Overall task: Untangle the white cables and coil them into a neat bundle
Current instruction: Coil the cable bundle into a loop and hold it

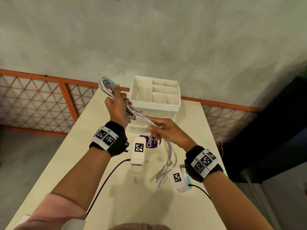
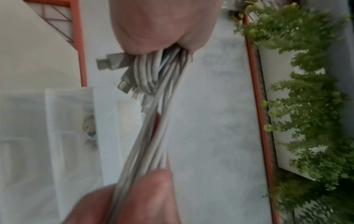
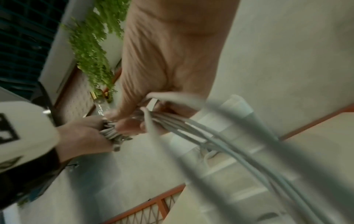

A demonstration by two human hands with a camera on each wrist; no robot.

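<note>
A bunch of white cables is looped above the cream table. My left hand grips the loop in a fist, with several plugs sticking out below the fist. The strands run down and right to my right hand, whose fingers and thumb pinch them together. Below that hand the loose cable ends hang down to the tabletop. The right wrist view shows my right hand close to my left hand, with blurred cables sweeping past the camera.
A white compartmented organizer box stands on the table just behind the hands. A round purple-labelled object lies under them. An orange lattice railing and a grey wall run behind the table. Green foliage shows in the wrist views.
</note>
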